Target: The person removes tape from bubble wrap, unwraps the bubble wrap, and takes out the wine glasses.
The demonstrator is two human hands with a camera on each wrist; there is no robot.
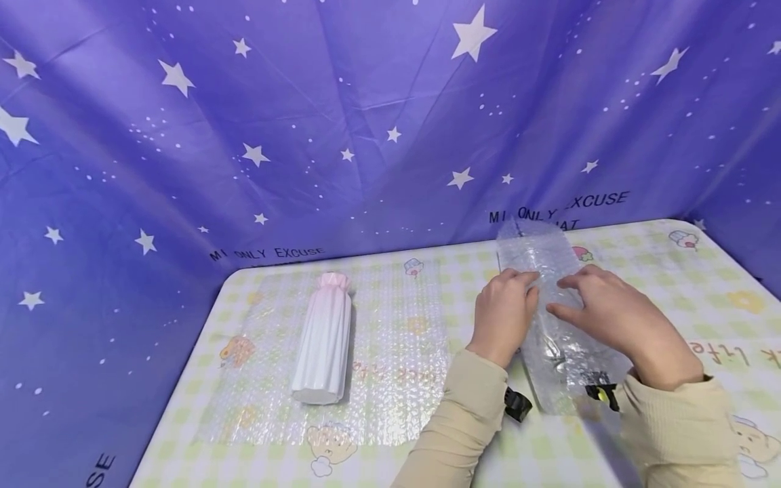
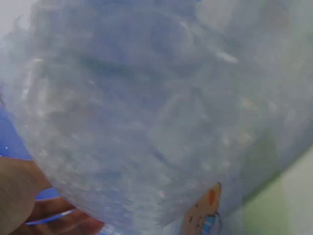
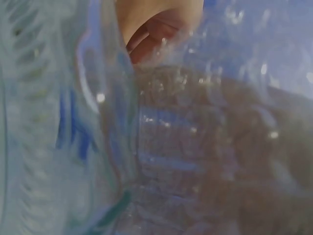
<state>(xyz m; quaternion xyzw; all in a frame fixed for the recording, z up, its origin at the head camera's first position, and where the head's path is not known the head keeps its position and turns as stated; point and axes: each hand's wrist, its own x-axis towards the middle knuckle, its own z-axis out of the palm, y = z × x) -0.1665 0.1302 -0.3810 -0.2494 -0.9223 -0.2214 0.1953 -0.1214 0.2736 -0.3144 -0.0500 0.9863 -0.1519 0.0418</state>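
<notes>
A sheet of bubble wrap (image 1: 537,254) is wrapped upright around a clear object (image 1: 552,349) on the right of the table. In the right wrist view, a clear ribbed wall (image 3: 29,98) shows beside the wrap; its full shape is hidden. My left hand (image 1: 503,312) grips the wrap's left side, thumb and forefinger close together; in the left wrist view its fingers (image 2: 63,215) curl behind the film. From the right, my right hand (image 1: 625,315) holds the wrap with bent fingers, thumb and forefinger apart. A loose flap overlaps its wrist.
To the left, a pink-and-white fluted vase (image 1: 323,346) lies on a flat second sheet of bubble wrap (image 1: 396,407). Green checked cloth with cartoon prints covers the table (image 1: 702,291). A purple starry curtain (image 1: 366,190) hangs behind its far edge.
</notes>
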